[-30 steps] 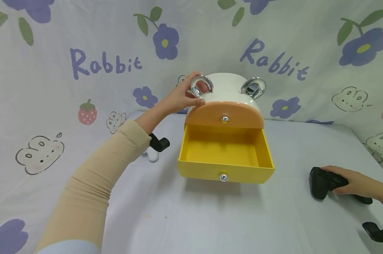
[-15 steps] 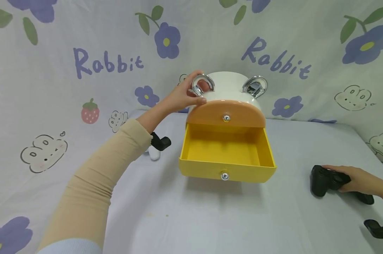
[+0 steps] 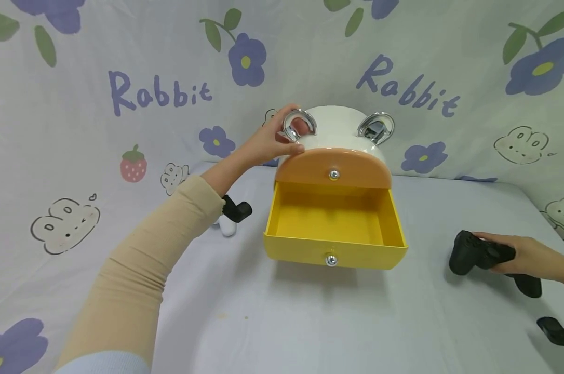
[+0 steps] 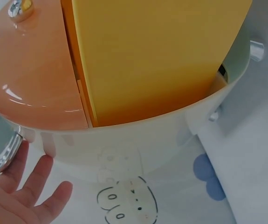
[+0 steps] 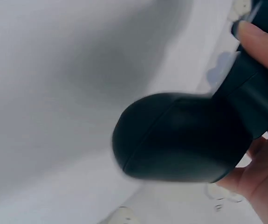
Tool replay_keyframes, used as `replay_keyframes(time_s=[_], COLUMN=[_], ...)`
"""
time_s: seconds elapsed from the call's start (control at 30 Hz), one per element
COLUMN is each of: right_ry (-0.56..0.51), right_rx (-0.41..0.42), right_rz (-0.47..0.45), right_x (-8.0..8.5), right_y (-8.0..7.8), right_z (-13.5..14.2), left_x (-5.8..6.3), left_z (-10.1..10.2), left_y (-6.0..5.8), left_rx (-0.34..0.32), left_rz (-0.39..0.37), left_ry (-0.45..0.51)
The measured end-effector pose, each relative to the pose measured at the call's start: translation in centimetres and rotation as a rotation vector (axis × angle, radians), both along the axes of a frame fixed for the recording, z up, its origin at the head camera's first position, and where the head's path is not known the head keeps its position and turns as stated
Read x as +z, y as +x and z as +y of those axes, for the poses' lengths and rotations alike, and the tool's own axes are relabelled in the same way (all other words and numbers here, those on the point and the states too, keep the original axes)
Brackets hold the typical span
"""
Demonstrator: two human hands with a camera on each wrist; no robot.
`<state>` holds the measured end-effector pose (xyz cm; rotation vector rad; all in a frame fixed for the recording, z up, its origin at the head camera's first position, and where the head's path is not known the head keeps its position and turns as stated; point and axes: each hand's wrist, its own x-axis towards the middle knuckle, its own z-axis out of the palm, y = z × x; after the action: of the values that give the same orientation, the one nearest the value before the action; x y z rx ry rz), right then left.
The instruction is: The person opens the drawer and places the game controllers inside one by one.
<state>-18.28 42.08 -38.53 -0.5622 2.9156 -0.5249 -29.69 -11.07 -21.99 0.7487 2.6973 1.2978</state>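
A white desktop drawer box point(image 3: 335, 124) with chrome ears stands mid-table. Its orange upper drawer point(image 3: 305, 166) is closed, while the yellow lower drawer point(image 3: 338, 252) is pulled out with nothing inside. My left hand point(image 3: 270, 137) holds the box at its left ear point(image 3: 289, 124), thumb on the front edge; in the left wrist view its other fingers point(image 4: 38, 177) lie spread against the white shell. On the right, my right hand point(image 3: 534, 257) grips a black game controller point(image 3: 478, 253) just above the table. The right wrist view shows one controller handle point(image 5: 180, 140), slightly blurred.
A small white object point(image 3: 227, 226) lies partly hidden behind my left wrist and its black camera mount point(image 3: 237, 210). The table point(image 3: 310, 322) has a white cover, and a patterned cloth point(image 3: 160, 41) hangs behind the box. Another black mount point(image 3: 560, 332) is below my right hand.
My right hand has raised the game controller off the table and tilted it, shifting it slightly left. The left hand and the drawer box stay as they were.
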Motion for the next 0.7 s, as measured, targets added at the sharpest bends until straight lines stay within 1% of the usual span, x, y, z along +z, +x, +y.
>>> replay_keyframes(time_s=[0.1, 0.2, 0.3, 0.4, 0.57, 0.6, 0.7], right_ry=[-0.017, -0.001, -0.003, -0.019, -0.059, -0.059, -0.019], right_rx=[0.031, 0.043, 0.041, 0.037, 0.07, 0.081, 0.077], right_rz=[0.117, 0.183, 0.205, 0.203, 0.225, 0.24, 0.209], right_x=[1.1, 2.5, 4.1, 5.8, 8.3, 8.7, 10.4], right_y=[-0.3, -0.5, -0.7, -0.9, -1.5, -1.5, -1.6], right_z=[-0.5, -1.5, -2.7, -3.8, -5.4, -5.8, -7.0], left_x=[0.0, 0.0, 0.0, 0.1, 0.0, 0.0, 0.0], left_z=[0.0, 0.0, -0.1, -0.1, -0.1, -0.1, 0.0], left_y=[0.0, 0.0, 0.0, 0.1, 0.1, 0.1, 0.0], left_rx=[0.0, -0.002, -0.002, -0.004, 0.001, 0.002, 0.006], left_rz=[0.001, 0.005, 0.004, 0.004, 0.004, 0.003, 0.002], left_ry=[-0.004, -0.003, 0.008, 0.021, 0.019, 0.016, 0.005])
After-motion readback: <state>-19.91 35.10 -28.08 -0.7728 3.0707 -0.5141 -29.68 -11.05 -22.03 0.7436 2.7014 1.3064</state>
